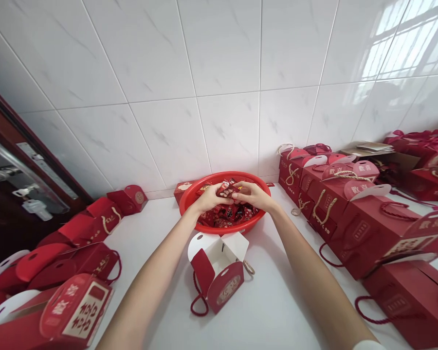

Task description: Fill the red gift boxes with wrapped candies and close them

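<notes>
Over a red plastic basket (pixel 185 206), my left hand (pixel 208 198) and my right hand (pixel 254 195) are close together. Both hands have their fingers closed on small red printed candy packets (pixel 226 188); how many is hard to tell. More red-wrapped candies (pixel 229 214) fill the basket beneath them. Just in front of the basket, between my forearms, stands a red gift box (pixel 219 274) with its flaps open. Its white inside shows, with a small dark mark or slot on the wall, and rope handles hang at its sides.
Red gift boxes (pixel 354 223) with rope handles line the right side. Others (pixel 83 265) stand at left, near a dark door (pixel 7 209) with keys in its lock. A small red box (pixel 184 189) sits behind the basket, against the tiled wall (pixel 226 126).
</notes>
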A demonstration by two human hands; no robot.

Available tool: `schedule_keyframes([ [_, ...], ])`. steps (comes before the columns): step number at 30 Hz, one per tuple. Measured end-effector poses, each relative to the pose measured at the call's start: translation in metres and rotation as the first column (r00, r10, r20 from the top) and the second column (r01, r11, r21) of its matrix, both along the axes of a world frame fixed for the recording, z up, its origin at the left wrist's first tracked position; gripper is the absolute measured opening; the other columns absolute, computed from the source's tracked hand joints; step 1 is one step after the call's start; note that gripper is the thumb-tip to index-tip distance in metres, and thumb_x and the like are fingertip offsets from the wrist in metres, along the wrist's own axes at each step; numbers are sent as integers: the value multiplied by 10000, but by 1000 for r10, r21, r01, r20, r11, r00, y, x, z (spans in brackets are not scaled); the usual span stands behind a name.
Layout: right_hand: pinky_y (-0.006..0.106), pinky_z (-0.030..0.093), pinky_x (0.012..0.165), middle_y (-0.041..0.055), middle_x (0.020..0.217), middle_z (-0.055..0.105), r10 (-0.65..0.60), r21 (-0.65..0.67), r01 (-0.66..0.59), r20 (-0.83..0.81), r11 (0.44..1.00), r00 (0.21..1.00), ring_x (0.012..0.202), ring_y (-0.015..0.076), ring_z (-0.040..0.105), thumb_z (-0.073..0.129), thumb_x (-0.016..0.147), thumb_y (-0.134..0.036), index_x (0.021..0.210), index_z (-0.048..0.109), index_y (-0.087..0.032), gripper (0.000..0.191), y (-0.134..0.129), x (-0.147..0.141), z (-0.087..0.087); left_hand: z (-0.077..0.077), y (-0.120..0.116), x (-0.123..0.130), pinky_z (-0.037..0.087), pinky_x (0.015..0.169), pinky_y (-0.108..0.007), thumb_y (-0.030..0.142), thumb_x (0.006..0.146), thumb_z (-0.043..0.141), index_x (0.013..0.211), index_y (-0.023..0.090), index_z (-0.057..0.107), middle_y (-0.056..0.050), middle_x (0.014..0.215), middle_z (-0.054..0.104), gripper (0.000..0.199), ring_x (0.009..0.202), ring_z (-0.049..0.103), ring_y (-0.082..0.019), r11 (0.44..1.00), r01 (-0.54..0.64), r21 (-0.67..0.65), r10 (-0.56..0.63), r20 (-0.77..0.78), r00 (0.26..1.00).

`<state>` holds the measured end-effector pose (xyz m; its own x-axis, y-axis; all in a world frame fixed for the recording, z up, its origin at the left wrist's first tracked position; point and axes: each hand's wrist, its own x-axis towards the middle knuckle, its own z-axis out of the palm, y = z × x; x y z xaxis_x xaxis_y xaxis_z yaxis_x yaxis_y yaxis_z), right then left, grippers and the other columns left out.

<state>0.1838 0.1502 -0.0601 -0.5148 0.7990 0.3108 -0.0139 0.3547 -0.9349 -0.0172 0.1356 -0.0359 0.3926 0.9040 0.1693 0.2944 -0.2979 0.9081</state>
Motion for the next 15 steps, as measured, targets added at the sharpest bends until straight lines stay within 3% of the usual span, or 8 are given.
schedule_keyframes([
  [6, 298, 577, 698, 25, 816, 727, -92, -50, 85, -163, 995, 982, 781, 174, 686, 818, 682, -508, 810, 660, -190, 377, -4, 0, 2, 4, -7, 1, 433, 1076, -387, 236, 645, 808, 1239, 218, 636, -64, 1341, 636, 619, 1288, 545, -279, 998, 56, 2, -55, -33, 998],
  [12, 293, 555, 674, -1, 754, 677, -320, -197, 271, -282, 942, 905, 716, 161, 653, 793, 625, -453, 709, 596, -202, 330, -2, 2, 4, 5, -10, 1, 553, 864, -345, 335, 772, 740, 1295, 229, 635, -79, 1330, 647, 544, 1152, 622, -271, 982, 18, -190, 6, 126, 992],
  [15, 277, 542, 641, -7, 728, 665, -373, -272, 292, -326, 917, 869, 684, 153, 646, 783, 592, -423, 691, 581, -203, 315, -3, 2, 5, 5, -10, 1, 552, 865, -323, 401, 815, 747, 1214, 214, 693, -90, 1322, 659, 444, 1184, 610, -273, 978, -36, -207, 71, 166, 984],
])
